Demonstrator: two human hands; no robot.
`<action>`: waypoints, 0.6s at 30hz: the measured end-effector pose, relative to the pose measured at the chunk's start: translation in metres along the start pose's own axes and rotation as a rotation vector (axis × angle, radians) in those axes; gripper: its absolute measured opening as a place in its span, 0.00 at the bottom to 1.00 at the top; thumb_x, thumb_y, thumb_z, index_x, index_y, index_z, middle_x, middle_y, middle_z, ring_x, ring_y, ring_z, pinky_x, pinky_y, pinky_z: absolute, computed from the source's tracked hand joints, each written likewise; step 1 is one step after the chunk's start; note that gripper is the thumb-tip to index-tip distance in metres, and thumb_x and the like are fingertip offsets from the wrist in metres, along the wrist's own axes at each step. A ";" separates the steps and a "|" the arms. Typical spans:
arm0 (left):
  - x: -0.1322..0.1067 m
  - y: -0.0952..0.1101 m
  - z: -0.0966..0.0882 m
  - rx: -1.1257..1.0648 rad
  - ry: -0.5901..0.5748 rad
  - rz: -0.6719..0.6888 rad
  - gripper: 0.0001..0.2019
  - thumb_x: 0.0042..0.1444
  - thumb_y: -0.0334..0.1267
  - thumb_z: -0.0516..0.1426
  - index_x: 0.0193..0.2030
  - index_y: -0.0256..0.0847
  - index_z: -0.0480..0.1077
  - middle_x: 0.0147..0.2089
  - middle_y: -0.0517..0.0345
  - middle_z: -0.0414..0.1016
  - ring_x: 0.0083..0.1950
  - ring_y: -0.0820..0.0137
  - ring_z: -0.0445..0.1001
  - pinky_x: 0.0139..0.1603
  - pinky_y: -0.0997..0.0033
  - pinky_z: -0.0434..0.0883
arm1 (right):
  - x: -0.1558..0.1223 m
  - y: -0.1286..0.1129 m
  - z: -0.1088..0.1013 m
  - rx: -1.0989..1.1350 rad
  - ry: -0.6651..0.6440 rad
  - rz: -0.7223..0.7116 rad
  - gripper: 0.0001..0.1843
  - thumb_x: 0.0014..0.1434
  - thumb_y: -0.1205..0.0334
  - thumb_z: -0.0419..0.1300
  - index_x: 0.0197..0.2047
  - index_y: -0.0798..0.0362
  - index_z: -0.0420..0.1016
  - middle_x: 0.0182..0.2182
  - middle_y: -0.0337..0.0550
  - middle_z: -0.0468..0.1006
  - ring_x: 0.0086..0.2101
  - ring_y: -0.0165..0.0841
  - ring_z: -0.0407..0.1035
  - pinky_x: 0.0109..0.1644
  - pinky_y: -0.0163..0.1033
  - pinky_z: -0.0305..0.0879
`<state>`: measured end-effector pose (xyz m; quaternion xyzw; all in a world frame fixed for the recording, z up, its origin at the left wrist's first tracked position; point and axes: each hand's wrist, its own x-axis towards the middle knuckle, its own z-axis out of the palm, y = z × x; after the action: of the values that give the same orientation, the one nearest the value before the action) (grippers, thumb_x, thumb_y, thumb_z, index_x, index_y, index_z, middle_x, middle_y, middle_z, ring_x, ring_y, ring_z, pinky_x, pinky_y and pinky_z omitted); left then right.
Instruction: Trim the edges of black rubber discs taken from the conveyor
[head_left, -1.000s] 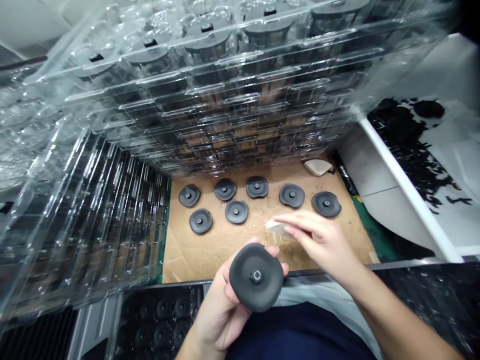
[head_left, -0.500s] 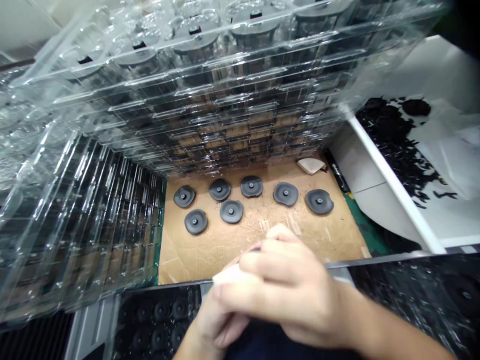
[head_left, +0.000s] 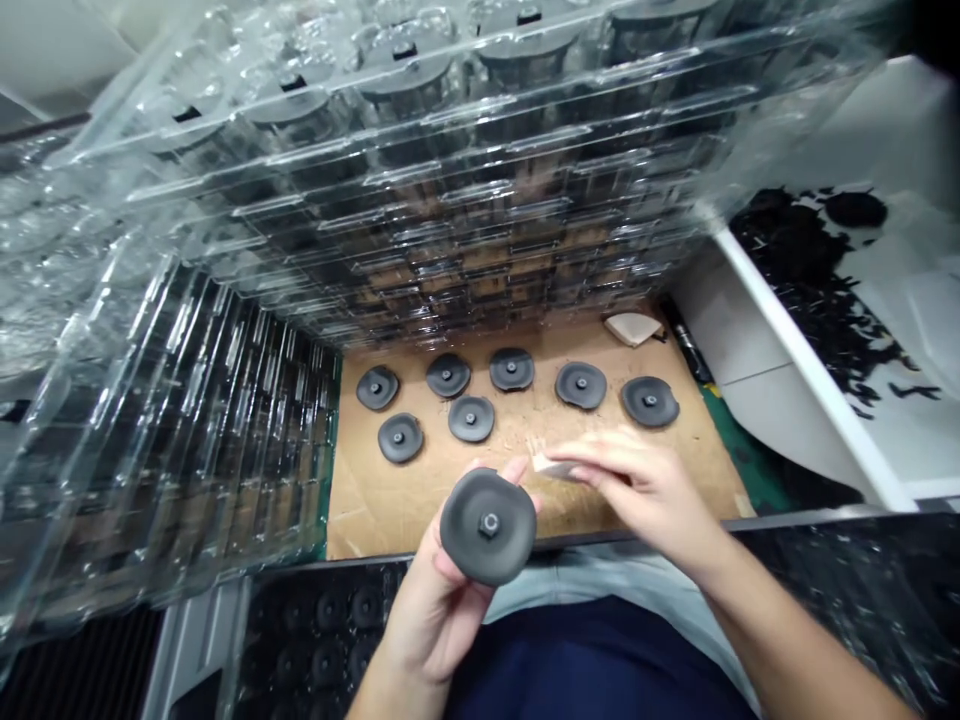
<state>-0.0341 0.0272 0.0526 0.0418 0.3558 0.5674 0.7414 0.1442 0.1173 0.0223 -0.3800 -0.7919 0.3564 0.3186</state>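
A dark grey disc point(head_left: 510, 535) with a raised hub at its centre is in my left hand point(head_left: 442, 610), its hub side turned up toward me. Fingers show behind its far rim and the thumb lies along its left side. Just to the right, my right hand point(head_left: 645, 480) pinches a folded white cloth point(head_left: 555, 466), held apart from the disc. Beyond both hands, several similar discs lie on a cardboard sheet point(head_left: 367, 500), among them a front disc point(head_left: 471, 420) and a right-hand disc point(head_left: 649, 402).
Stacked clear plastic trays point(head_left: 465, 190) rise behind the cardboard, with more trays point(head_left: 210, 400) at the left. A white bin point(head_left: 810, 390) at the right holds small black pieces point(head_left: 817, 290). Another white folded piece point(head_left: 634, 328) and a black pen-like object point(head_left: 684, 340) lie at the back right.
My right hand, which covered the left one, has moved away to the right with the white cloth. The disc in my left hand now shows.
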 end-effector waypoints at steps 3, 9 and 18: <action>-0.004 0.002 -0.003 0.004 0.019 -0.025 0.32 0.38 0.47 0.67 0.53 0.51 0.70 0.57 0.54 0.72 0.52 0.62 0.74 0.62 0.61 0.62 | -0.023 0.024 0.018 -0.025 -0.037 0.053 0.11 0.62 0.68 0.55 0.43 0.52 0.77 0.36 0.42 0.80 0.36 0.32 0.74 0.40 0.40 0.66; -0.001 -0.002 0.007 0.007 -0.008 -0.006 0.25 0.39 0.46 0.66 0.49 0.55 0.73 0.53 0.62 0.75 0.51 0.65 0.74 0.54 0.69 0.69 | -0.008 -0.019 0.001 -0.040 0.131 0.090 0.11 0.62 0.64 0.54 0.45 0.53 0.75 0.40 0.44 0.79 0.39 0.33 0.73 0.40 0.38 0.69; 0.002 -0.003 0.012 0.085 0.080 0.083 0.33 0.36 0.43 0.69 0.53 0.50 0.69 0.50 0.57 0.76 0.52 0.61 0.74 0.57 0.64 0.67 | 0.008 -0.095 -0.002 0.080 -0.059 -0.262 0.12 0.62 0.71 0.50 0.42 0.60 0.74 0.30 0.43 0.76 0.29 0.30 0.67 0.34 0.38 0.60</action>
<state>-0.0245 0.0320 0.0595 0.0652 0.4069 0.5832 0.7000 0.1059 0.0806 0.1019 -0.2496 -0.8290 0.3539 0.3539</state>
